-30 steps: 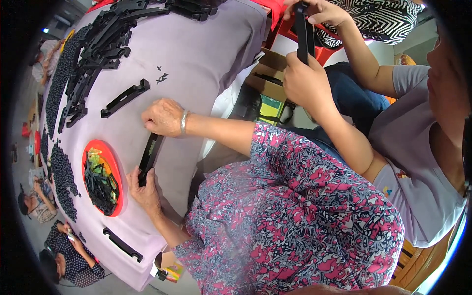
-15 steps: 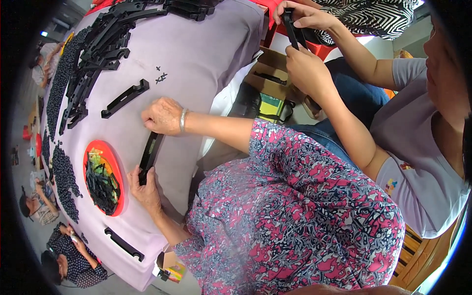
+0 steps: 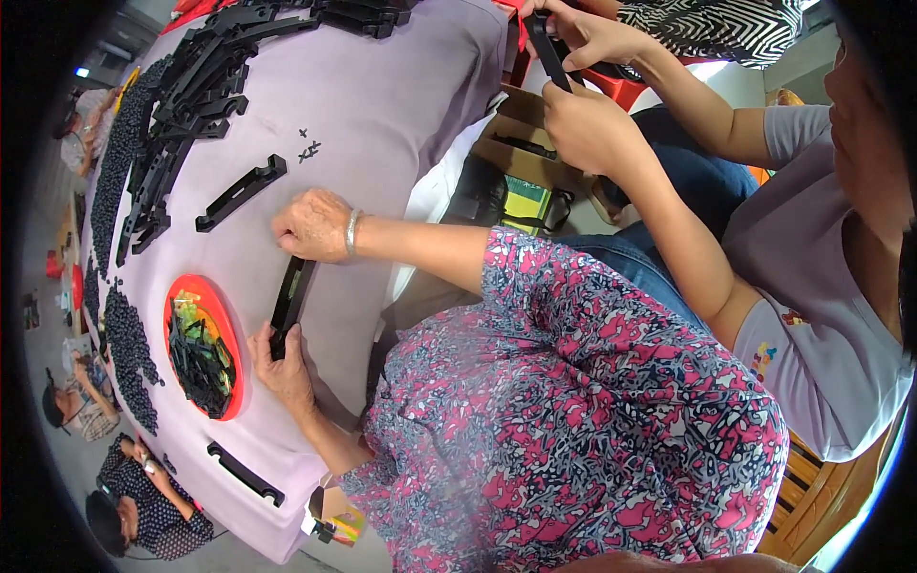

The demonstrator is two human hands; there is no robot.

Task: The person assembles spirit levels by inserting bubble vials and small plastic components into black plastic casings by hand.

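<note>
Black bar: long, thin and flat. It is dark all over, with a narrow slot along its middle.
Where it is: it lies on the purple cloth of the table, near the edge by the person, between the two hands.
Which way it points: its long side runs from the left hand up to the right hand. The top end leans a little to the right and points toward the far side of the table.
Left hand: it is at the near end of the bar. The fingers and thumb are closed on that end.
Right hand: it has a silver bracelet on the wrist. It sits on the far end of the bar with its fingers curled in close together. I cannot tell if they pinch the bar or only press on it.
Red tray: it is just left of the bar and is full of small black parts.
Second bar: it lies by itself on the cloth, above the right hand.
Third bar: it lies near the table's lower edge.
Pile of bars: many black bars are heaped at the far end of the table.
Other person's hands: they hold up another black piece, well apart from the table work.
</note>
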